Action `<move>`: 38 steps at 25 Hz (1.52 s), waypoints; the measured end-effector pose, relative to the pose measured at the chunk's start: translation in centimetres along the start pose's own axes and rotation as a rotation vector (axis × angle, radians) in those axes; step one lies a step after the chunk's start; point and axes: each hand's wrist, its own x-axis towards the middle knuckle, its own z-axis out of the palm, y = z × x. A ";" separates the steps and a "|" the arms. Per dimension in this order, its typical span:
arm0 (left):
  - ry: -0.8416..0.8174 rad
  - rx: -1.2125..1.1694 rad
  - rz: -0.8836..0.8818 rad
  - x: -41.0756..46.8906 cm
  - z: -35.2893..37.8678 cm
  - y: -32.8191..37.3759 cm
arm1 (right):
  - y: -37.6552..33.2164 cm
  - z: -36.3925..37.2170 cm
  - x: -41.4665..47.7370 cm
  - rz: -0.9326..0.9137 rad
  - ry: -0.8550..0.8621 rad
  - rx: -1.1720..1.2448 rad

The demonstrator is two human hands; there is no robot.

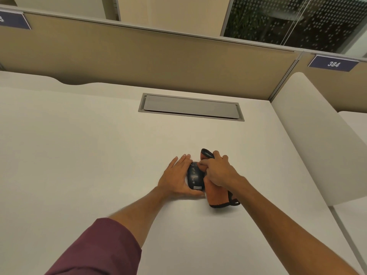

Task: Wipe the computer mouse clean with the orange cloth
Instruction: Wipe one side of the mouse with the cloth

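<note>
A dark computer mouse (195, 178) with pale scribble marks and a small label lies on the white desk (99, 155). My left hand (177, 178) cups its left side, fingers flat along it and thumb under its near end. My right hand (219, 171) is closed on a bunched orange cloth (217, 197) with a dark trim, pressing it against the mouse's right side. One end of the cloth sticks up beyond my fingers and the other end trails on the desk below my wrist.
A grey cable hatch (190, 107) is set into the desk beyond the mouse. A beige partition (139, 56) runs along the back, and a white divider panel (317, 135) stands at the right edge. A sign reading 384 (333, 64) hangs at the far right.
</note>
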 end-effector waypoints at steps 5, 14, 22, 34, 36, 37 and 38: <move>-0.041 -0.001 0.024 0.2 -0.3 -0.3 | 1.8 2.2 -3.8 -0.145 0.148 0.053; -0.077 -0.003 0.019 0.1 -0.5 -0.3 | 3.7 2.7 -5.2 -0.296 0.358 0.088; -0.066 -0.013 0.017 0.2 -0.2 -0.5 | 5.1 4.3 -6.2 -0.458 0.356 -0.082; -0.126 -0.073 0.001 -0.1 -0.7 -0.5 | 6.4 1.8 -5.5 -0.116 0.339 0.877; -0.145 -0.162 -0.028 0.1 -1.4 -0.2 | 6.0 1.5 -5.3 -0.080 0.346 1.026; -0.125 -0.230 -0.047 0.1 -2.0 0.2 | 5.7 1.4 -5.2 -0.067 0.356 1.065; -0.073 -0.302 -0.070 0.1 -2.6 0.8 | 5.3 1.4 -5.1 -0.049 0.364 1.083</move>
